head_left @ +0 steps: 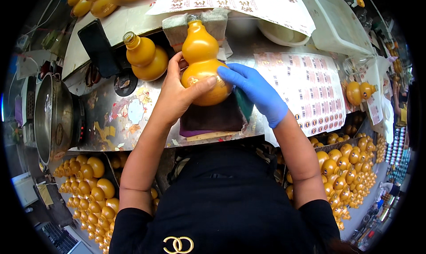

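Note:
A yellow gourd-shaped bottle (200, 45) lies in front of me, its clear glass mouth pointing away against a folded grey cloth (218, 27). My bare left hand (177, 87) wraps round its wide lower bulb, the thumb laid across the front. On the bulb's right side my right hand (257, 90), in a blue glove, presses with its fingertips. Faint gold marks show on the bulb near my left thumb. Beneath the bottle is a dark pad (208, 121) on the metal table. A second gourd bottle (146, 59) stands to the left, its mouth uncovered.
Printed label sheets (310, 90) lie at the right and far side. A metal pan (55, 116) sits on a cooker at the left, near a propped phone (100, 47). Behind are a white bowl (284, 33) and plastic tub (339, 23). Many gourd bottles (91, 196) fill both sides below.

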A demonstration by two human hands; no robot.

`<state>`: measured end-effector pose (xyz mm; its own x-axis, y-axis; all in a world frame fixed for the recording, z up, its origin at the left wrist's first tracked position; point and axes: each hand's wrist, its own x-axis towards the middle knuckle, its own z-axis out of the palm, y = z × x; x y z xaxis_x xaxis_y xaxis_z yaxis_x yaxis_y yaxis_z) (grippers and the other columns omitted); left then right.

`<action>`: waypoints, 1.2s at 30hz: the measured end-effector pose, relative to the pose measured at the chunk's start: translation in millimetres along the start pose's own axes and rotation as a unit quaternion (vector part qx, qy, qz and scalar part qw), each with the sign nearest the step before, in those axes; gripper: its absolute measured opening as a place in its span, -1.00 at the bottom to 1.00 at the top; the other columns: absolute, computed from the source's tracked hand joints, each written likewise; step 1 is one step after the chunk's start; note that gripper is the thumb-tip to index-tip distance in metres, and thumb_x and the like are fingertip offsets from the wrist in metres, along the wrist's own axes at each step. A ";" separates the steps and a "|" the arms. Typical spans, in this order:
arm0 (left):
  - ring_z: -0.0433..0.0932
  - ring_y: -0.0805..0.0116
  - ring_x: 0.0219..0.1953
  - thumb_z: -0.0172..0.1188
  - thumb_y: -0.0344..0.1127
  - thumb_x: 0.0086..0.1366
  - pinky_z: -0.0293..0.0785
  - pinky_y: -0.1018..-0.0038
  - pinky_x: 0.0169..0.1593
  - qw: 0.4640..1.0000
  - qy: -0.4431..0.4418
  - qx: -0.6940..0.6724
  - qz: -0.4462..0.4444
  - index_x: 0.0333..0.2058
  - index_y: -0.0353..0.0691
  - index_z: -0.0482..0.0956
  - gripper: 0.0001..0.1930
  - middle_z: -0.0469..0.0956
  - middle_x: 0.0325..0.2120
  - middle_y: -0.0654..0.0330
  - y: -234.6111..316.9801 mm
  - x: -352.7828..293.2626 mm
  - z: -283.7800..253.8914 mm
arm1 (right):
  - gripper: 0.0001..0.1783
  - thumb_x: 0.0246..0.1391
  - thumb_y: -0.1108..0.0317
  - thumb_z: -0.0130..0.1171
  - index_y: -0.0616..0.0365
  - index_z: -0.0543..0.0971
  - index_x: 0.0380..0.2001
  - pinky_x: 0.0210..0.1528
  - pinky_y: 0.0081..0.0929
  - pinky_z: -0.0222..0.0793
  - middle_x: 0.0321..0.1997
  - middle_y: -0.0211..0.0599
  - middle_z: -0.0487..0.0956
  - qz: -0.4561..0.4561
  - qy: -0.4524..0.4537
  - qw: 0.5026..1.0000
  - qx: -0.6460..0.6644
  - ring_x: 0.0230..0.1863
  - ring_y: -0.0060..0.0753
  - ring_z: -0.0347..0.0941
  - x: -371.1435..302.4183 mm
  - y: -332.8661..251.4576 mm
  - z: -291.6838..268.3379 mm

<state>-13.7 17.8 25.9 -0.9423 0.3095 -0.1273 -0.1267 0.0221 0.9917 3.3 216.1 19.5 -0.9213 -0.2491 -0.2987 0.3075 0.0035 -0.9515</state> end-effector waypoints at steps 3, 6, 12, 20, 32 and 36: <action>0.32 0.21 0.14 0.41 -0.14 0.01 0.25 0.35 0.20 0.999 0.003 -0.040 -0.025 0.23 -0.38 0.00 -0.05 0.28 0.07 -0.04 7.4 0.7 2.2 | -0.26 0.05 -0.15 0.18 0.38 0.49 0.00 -0.04 -0.57 0.34 -0.14 -0.19 0.56 0.005 0.001 1.000 -0.010 -0.12 -0.51 0.45 -1.1 -2.2 -0.5; 0.33 0.21 0.12 0.40 -0.16 0.03 0.24 0.36 0.20 0.996 -0.010 -0.078 -0.039 0.22 -0.38 0.02 -0.09 0.29 0.07 -0.04 5.4 3.2 0.4 | -0.29 0.07 -0.13 0.17 0.37 0.49 -0.01 -0.04 -0.58 0.34 -0.14 -0.20 0.56 -0.001 0.003 1.000 0.004 -0.12 -0.51 0.45 -0.9 0.3 -0.6; 0.36 0.27 0.10 0.38 -0.17 0.07 0.25 0.40 0.19 0.991 -0.035 -0.114 -0.066 0.21 -0.35 0.07 -0.15 0.34 0.03 -0.01 0.8 13.5 -5.0 | -0.33 0.10 -0.11 0.15 0.35 0.51 -0.03 -0.11 -0.63 0.33 -0.20 -0.28 0.55 -0.011 0.005 0.999 0.043 -0.20 -0.57 0.42 0.9 6.2 1.1; 0.37 0.35 0.11 0.13 -0.09 0.31 0.21 0.47 0.20 0.988 0.033 -0.151 -0.022 0.18 -0.40 0.21 -0.38 0.37 0.08 0.04 -10.6 10.0 -17.8 | -0.30 0.13 -0.18 0.08 0.34 0.51 -0.03 -0.13 -0.64 0.33 -0.22 -0.29 0.55 0.152 0.015 0.988 0.029 -0.22 -0.60 0.40 0.4 -4.9 -8.7; 0.34 0.39 0.16 0.15 -0.13 0.30 0.18 0.50 0.22 0.974 -0.046 -0.201 -0.091 0.26 -0.40 0.11 -0.31 0.39 0.10 0.09 -11.2 -15.5 -13.9 | -0.29 0.12 -0.11 0.13 0.38 0.45 0.04 0.07 -0.59 0.29 -0.04 -0.21 0.54 0.054 -0.032 0.997 0.037 -0.02 -0.52 0.42 -5.7 -10.4 2.8; 0.33 0.38 0.17 0.10 -0.15 0.33 0.17 0.50 0.23 0.967 -0.060 -0.228 -0.091 0.26 -0.39 0.11 -0.35 0.38 0.11 0.08 -12.2 -14.2 -16.0 | -0.34 0.15 -0.07 0.11 0.37 0.46 0.03 0.07 -0.59 0.28 -0.04 -0.23 0.54 0.039 -0.031 0.996 0.069 -0.01 -0.53 0.41 -5.3 -7.8 3.3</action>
<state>-3.7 -2.0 15.2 -0.8522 0.4483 -0.2697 -0.4371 -0.3269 0.8379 6.5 214.2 28.7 -0.8786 -0.3119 -0.3615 0.4107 -0.1074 -0.9054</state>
